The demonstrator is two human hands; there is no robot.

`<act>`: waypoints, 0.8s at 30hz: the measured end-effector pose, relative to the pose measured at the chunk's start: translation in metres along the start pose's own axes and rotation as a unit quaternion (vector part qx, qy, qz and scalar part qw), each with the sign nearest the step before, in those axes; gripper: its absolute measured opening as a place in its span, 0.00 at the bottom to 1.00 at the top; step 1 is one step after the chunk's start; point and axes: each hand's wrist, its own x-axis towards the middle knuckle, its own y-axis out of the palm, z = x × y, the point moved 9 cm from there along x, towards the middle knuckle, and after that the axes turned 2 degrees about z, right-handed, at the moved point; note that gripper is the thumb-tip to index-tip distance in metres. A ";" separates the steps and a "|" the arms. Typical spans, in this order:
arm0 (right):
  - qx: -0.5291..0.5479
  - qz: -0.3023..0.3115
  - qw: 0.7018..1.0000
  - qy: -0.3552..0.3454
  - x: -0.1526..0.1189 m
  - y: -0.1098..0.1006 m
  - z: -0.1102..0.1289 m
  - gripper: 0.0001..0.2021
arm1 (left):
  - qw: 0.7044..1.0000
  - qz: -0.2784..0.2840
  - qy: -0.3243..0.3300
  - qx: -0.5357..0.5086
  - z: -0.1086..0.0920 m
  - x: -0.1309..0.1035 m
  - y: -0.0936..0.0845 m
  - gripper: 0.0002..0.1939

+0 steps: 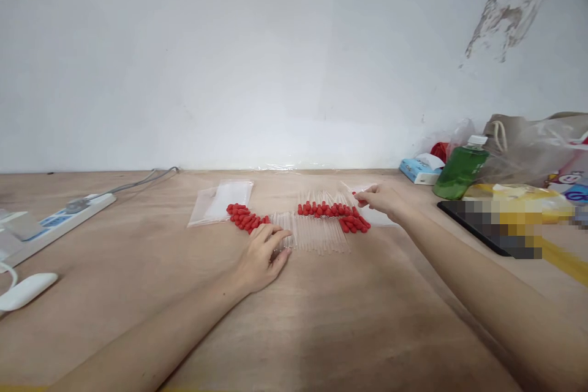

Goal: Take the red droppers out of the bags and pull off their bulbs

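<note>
Many glass droppers with red rubber bulbs lie side by side at the middle of the wooden table. One row of red bulbs [324, 209] runs across the centre, with a group of bulbs [245, 217] to its left and another [354, 223] to its right. Clear thin tubes [321, 240] stretch toward me from the bulbs. My left hand [263, 260] rests at the left end of the tubes, its thumb and fingers apart. At the far right of the row, my right hand [382, 199] pinches a red-bulbed dropper; its tube is hard to make out.
Clear plastic bags [209, 206] lie behind the left bulbs and under my right hand. Rightward are a tissue pack [419, 170], a green bottle [462, 170], a dark phone-like slab [478, 236] and yellow packaging [528, 203]. A power strip [52, 225] and white mouse [30, 291] sit left.
</note>
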 end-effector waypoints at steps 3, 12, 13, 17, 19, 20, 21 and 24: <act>0.013 -0.033 0.995 -0.098 -0.029 0.001 0.015 0.11 | 0.999 -0.034 0.002 0.021 -0.002 0.000 -0.007 0.18; -0.114 -0.166 0.840 -0.505 -0.145 0.046 0.067 0.05 | 0.992 -0.039 0.080 0.088 -0.028 0.014 0.001 0.10; -0.110 -0.168 0.838 -0.507 -0.146 0.048 0.067 0.05 | 0.992 -0.028 0.083 0.085 -0.029 0.016 0.004 0.08; -0.124 -0.147 0.840 -0.508 -0.144 0.054 0.067 0.05 | 0.993 -0.003 0.089 0.082 -0.030 0.015 0.008 0.08; -0.139 -0.131 0.836 -0.514 -0.144 0.057 0.066 0.06 | 0.992 0.002 0.094 0.079 -0.031 0.013 0.007 0.09; -0.143 -0.126 0.833 -0.520 -0.145 0.058 0.066 0.06 | 0.992 0.004 0.096 0.076 -0.032 0.012 0.007 0.09; -0.147 -0.123 0.829 -0.525 -0.146 0.059 0.065 0.07 | 0.992 0.004 0.098 0.074 -0.032 0.011 0.006 0.09; -0.148 -0.113 0.824 -0.534 -0.148 0.060 0.065 0.07 | 0.992 0.002 0.101 0.072 -0.032 0.010 0.005 0.09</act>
